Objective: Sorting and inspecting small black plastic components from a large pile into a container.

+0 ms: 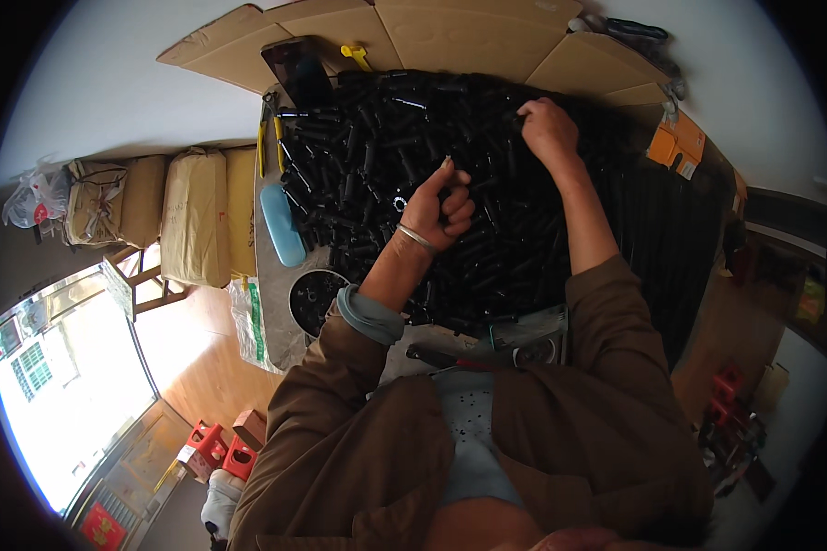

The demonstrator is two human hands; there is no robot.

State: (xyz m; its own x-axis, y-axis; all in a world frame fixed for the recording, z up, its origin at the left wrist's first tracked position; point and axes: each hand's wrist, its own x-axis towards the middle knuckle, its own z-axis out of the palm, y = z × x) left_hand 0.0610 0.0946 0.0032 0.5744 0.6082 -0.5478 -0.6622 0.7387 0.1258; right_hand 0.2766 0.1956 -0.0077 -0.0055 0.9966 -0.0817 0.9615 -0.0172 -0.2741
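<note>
A wide heap of short black tube-shaped pieces (pixel 358 147) covers the table in front of me. Over the middle of the heap is my left hand (pixel 439 209), its fingers curled in and the thumb pointing up. Something dark shows between thumb and fingers, but its kind cannot be made out. Farther off and to the right, my right hand (pixel 549 133) reaches the far part of the heap, fingers bent and pressed together. Their tips blend into the black pieces, so what they hold is hidden. A small ring-shaped light spot (pixel 400 203) shines beside my left wrist.
Cardboard (pixel 469 37) walls the table's far edge. At the left lie a dark phone-like slab (pixel 299 73), yellow-handled pliers (pixel 270 138), a light-blue case (pixel 282 225) and a round dish of small black parts (pixel 316 301). An orange box (pixel 676 142) is at the far right.
</note>
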